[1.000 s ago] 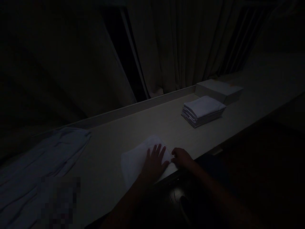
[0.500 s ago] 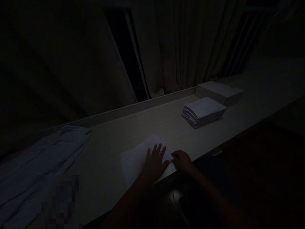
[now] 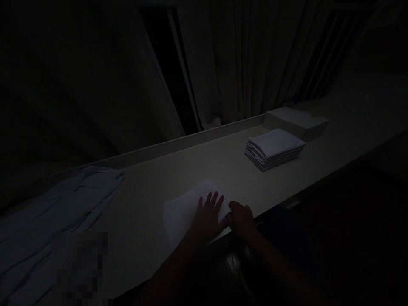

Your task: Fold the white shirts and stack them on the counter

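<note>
Pressing a soft white cloth flat — left hand with fingers spread.
Right hand pinches the cloth's right corner; nothing legible.

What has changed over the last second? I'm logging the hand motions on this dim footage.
The right hand has closed in toward the left hand at the near right corner of the flat white cloth; whether it grips the corner is too dark to tell. The left hand stays spread flat on the cloth. The stack of folded white cloths, the white box and the crumpled pale sheet lie as before.
</note>
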A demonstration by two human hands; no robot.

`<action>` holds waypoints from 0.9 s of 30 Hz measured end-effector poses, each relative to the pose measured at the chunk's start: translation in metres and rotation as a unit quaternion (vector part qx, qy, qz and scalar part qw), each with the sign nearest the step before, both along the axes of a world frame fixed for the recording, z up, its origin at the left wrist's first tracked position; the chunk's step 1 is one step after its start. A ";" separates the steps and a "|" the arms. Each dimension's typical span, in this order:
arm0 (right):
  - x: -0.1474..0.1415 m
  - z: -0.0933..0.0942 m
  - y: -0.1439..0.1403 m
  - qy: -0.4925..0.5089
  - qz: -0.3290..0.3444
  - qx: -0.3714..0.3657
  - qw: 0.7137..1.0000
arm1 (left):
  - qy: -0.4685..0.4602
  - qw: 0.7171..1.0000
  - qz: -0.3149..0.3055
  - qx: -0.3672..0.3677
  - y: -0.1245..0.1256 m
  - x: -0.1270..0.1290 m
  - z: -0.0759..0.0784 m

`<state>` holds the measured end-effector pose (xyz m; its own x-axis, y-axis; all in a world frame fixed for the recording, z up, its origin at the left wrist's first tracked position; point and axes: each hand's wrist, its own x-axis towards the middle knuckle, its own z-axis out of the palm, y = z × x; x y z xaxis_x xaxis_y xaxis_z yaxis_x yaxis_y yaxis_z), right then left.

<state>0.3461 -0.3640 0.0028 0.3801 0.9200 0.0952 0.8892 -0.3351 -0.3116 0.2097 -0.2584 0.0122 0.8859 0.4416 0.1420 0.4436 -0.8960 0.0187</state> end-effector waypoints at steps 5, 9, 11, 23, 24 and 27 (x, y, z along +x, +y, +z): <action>-0.005 -0.006 0.004 -0.012 0.020 -0.012 1.000 | -0.001 1.000 0.007 -0.001 -0.004 0.001 0.001; -0.004 -0.003 0.005 -0.015 0.008 0.009 1.000 | -0.009 1.000 0.027 -0.002 -0.005 0.001 -0.001; -0.002 -0.004 0.003 -0.030 0.013 0.015 0.999 | -0.005 0.999 0.030 -0.009 -0.004 0.001 -0.003; 0.014 -0.021 -0.036 -0.031 0.086 0.118 0.989 | 0.031 0.996 0.053 -0.065 0.007 0.002 0.000; 0.011 -0.020 -0.039 -0.032 0.080 0.117 0.989 | 0.026 0.996 0.063 -0.063 0.008 0.004 0.002; 0.003 -0.018 -0.042 -0.031 0.068 0.106 0.992 | 0.012 0.994 0.098 -0.044 0.010 0.013 0.009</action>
